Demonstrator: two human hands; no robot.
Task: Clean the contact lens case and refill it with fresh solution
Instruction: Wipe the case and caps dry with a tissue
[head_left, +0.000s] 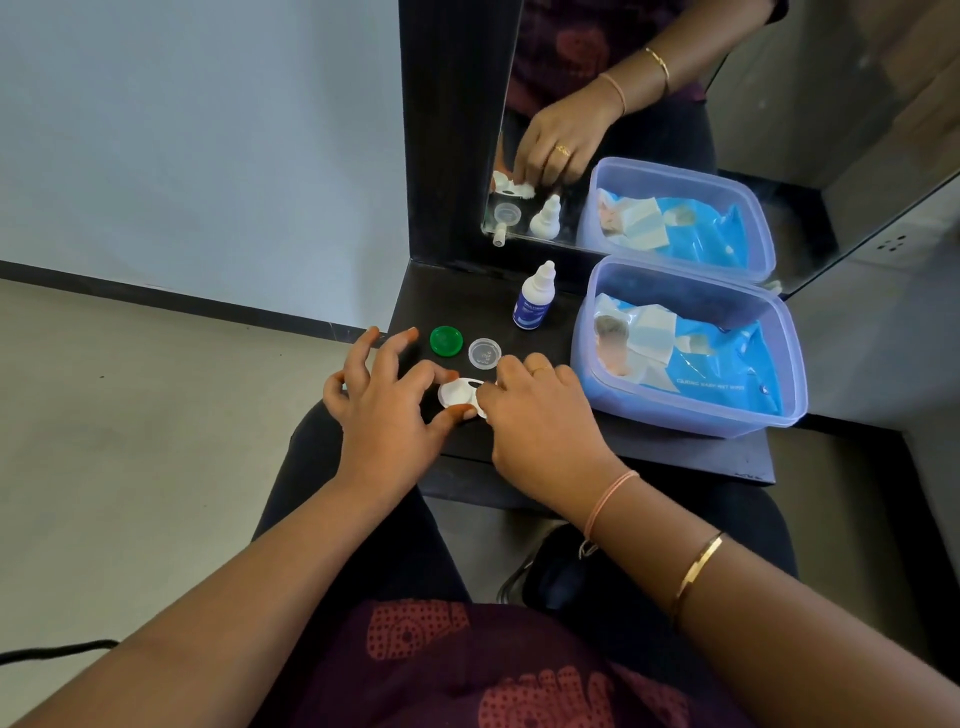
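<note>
— So, where does everything sit?

— Biggest first: a dark shelf (467, 306) with a mirror (649, 130) standing behind it, and a clear plastic tub (691, 415) of blue wipes at the right end.

— And the hands?

— Both are at the near edge, facing each other. The left hand (384, 410) pinches with thumb and forefinger, its other three fingers splayed in the air. The right hand (540, 415) is curled palm down, with its fingertips hidden from above.

— Is it holding anything?

— The mirror shows a white wad (525, 190) nipped at its fingertips, touching the case.

— The solution bottle?

— The solution bottle (532, 306) stands upright and uncapped, further back and just beside the tub. Neither hand touches it, though the right is nearer.

— And the case itself?

— The lens case (457, 393) lies flat between the hands, its long axis running left to right across the person. The left hand's pinch steadies the left well, which shows open. The right well lies under the right hand's fingers.

— The lids?

— Both are off. The green cap (445, 341) and the clear cap (484, 354) lie side by side just beyond the case.

— So what does the wiping turn on?

— I'd say on that axis. The right hand would have to cross leftward to reach the exposed well.
</note>
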